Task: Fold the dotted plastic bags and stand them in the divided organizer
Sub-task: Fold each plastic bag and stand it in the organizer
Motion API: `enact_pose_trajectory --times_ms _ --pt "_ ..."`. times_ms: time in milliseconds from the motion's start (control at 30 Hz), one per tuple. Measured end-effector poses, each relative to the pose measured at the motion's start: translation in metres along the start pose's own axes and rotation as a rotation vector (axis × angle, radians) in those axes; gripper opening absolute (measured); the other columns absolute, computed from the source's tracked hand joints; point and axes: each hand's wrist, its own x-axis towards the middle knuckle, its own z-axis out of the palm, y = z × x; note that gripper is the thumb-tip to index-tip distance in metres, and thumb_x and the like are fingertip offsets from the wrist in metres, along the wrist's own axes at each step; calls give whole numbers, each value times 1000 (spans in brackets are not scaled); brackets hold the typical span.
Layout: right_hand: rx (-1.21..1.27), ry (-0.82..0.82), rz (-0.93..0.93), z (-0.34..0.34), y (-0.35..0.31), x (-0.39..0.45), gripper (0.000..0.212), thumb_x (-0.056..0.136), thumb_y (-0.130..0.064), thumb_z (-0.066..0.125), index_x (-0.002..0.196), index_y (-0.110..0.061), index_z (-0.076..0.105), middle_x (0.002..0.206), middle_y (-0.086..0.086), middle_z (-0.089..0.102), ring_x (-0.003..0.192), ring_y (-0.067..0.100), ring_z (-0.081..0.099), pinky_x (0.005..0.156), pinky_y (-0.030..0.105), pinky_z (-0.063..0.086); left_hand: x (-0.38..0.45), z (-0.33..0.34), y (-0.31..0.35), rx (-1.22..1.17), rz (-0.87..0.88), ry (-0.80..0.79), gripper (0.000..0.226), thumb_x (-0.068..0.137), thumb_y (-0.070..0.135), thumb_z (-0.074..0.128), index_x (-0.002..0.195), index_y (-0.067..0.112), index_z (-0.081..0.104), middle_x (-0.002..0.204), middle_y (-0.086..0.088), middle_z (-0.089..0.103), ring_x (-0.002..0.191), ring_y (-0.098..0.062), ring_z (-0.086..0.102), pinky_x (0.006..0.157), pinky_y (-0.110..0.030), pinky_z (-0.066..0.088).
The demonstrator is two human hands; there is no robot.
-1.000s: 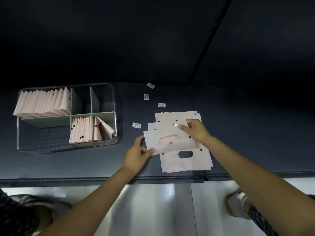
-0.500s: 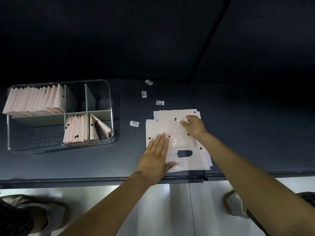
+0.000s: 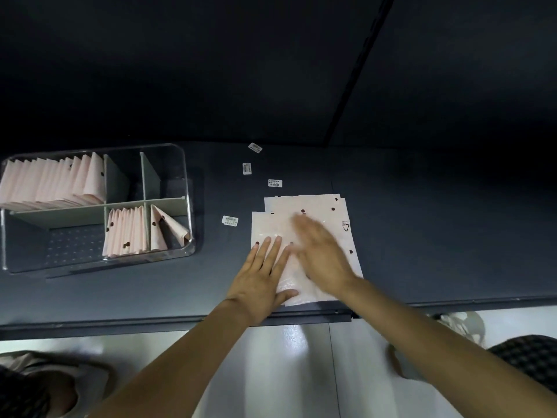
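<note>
Both hands lay flat on the stack of bags (image 3: 319, 209) near the front edge of the tabletop (image 3: 422, 236). The left hand (image 3: 262, 276) pressed the stack's left side with straight, slightly spread fingers. The right hand (image 3: 322, 254) was blurred, fingers extended over the middle of the top bag, gripping nothing. The organizer (image 3: 187, 206) stood toward the left edge of the tabletop, well apart from the stack. Folded bags (image 3: 54, 182) stood in a row in its far-left compartment, more (image 3: 126, 230) in the near-middle one, and two (image 3: 164, 229) leaned in the near-right one. Four labels (image 3: 230, 220) lay scattered between organizer and stack, toward the far edge.
</note>
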Motion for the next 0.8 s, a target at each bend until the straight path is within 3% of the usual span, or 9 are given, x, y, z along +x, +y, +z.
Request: enact_pose_trajectory --times_ms 100,233,333,433,500,567,633,700,800 --pt "-144 -331 -178 17 2 -31 75 92 -58 10 149 -11 -6 157 2 -12 144 14 -15 118 30 -10 1 -1 -3 1 26 -12 80 87 67 -1 141 15 -29 148 -6 -36 135 -25 -37 115 -39 -18" --pt "-228 -362 -110 11 35 -52 82 85 -65 -4 148 -13 -16 152 -1 -27 141 12 -25 117 30 -13 -1 -8 -17 -53 99 6 78 94 62 15 145 17 -21 149 1 -31 137 -17 -32 112 -29 -22" --pt "-269 -239 -123 0 53 -58 73 94 -57 11 150 -10 15 158 2 5 146 17 7 119 39 2 -2 -18 -34 -219 88 106 64 98 50 33 151 20 12 157 8 1 145 -8 1 116 -22 3" --pt "-237 6 -175 -11 56 -45 42 86 -39 64 114 -7 67 123 7 64 115 22 60 105 45 37 -2 -30 -42 -293 23 276 46 92 36 57 134 19 52 144 6 45 130 -13 47 98 -31 46" --pt "-201 26 -156 -14 57 -32 41 79 -41 71 104 -9 69 109 5 68 110 22 62 102 38 41 1 -35 -43 -249 65 349 38 81 27 74 116 14 66 126 0 62 108 -20 64 75 -34 57" --pt "-167 -66 -101 -15 56 -21 52 82 -52 63 116 -12 62 117 4 62 115 23 56 107 32 35 5 -40 -45 -187 118 387 35 66 18 84 98 13 72 108 -4 71 86 -21 71 53 -32 58" --pt "-191 -117 -110 -13 58 -13 59 83 -56 56 127 -17 54 124 2 55 115 21 51 105 31 33 10 -42 -47 -154 155 421 35 59 10 86 91 12 73 98 -4 73 77 -21 71 46 -32 56" --pt "-198 -137 -136 -13 60 -7 55 85 -48 57 131 -19 51 128 0 51 117 21 48 104 32 32 14 -42 -50 -207 150 431 37 59 4 83 94 10 73 96 -5 73 79 -22 71 52 -33 58" --pt "-90 -142 -104 -14 67 -3 46 84 -22 57 130 -22 54 130 -5 51 119 17 44 102 25 24 17 -37 -54 -323 95 373 37 72 12 78 108 11 70 109 -4 69 97 -22 66 82 -33 55"
